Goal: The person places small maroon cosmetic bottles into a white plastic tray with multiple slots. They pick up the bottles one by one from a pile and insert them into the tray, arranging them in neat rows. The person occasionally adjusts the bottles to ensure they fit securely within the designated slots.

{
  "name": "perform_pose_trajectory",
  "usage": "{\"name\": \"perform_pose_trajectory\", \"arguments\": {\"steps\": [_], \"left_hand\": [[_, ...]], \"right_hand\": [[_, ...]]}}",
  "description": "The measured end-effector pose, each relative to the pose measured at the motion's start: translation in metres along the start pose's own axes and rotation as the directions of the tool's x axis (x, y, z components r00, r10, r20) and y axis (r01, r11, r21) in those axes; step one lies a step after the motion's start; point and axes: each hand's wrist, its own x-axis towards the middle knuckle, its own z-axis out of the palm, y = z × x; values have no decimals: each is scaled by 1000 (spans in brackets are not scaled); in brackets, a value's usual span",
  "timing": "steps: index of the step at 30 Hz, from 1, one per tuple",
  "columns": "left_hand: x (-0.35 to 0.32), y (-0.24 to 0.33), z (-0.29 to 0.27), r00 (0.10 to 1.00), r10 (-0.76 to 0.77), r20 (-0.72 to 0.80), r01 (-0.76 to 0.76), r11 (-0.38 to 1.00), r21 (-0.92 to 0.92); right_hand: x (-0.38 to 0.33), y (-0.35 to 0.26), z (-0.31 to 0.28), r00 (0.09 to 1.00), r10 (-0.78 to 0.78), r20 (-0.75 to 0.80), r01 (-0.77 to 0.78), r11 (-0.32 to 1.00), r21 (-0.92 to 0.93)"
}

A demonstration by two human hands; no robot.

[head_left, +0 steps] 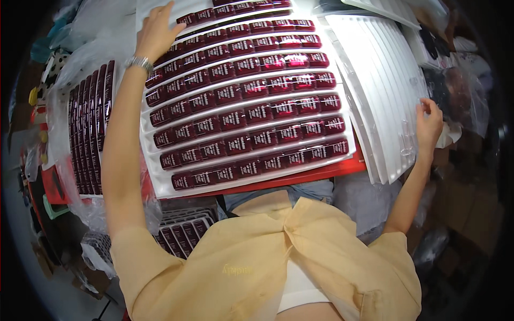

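Observation:
A large white tray (164, 201) carries several rows of small glossy dark red pieces (258, 112) with pale lettering. Over its far left corner my left hand (155, 33) reaches, empty, with fingers spread and the thumb beside a far row. A metal-banded watch or bracelet circles that wrist. At the right lies an overlapping stack of white ridged plastic trays (375, 80) with no red pieces on them. My right hand (430, 127) is at the stack's right edge, fingers bent and closed on a white tray's rim; the fingertips are partly hidden.
A red tabletop (342, 168) shows under the loaded tray. More dark red pieces (92, 128) stand in clear plastic at left, and others (182, 235) sit low beside my lap. Crumpled clear plastic bags (369, 200) and cardboard lie around the table.

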Motion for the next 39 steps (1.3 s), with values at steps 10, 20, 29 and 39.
{"name": "perform_pose_trajectory", "arguments": {"steps": [10,20,29,39], "left_hand": [[-83,331,-123,976,97,196,42,794,-606],[-96,350,-115,986,16,167,76,843,-533],[-94,350,-112,981,41,188,59,866,-497],[-111,326,-129,967,-19,254,124,907,-403]], "right_hand": [[-60,-133,-24,838,-258,480,-249,602,759],[-66,-144,-18,734,-423,532,-175,639,749],[-71,-144,-21,825,-353,441,-215,525,823],[-52,-33,-16,969,-70,235,77,997,-19]]}}
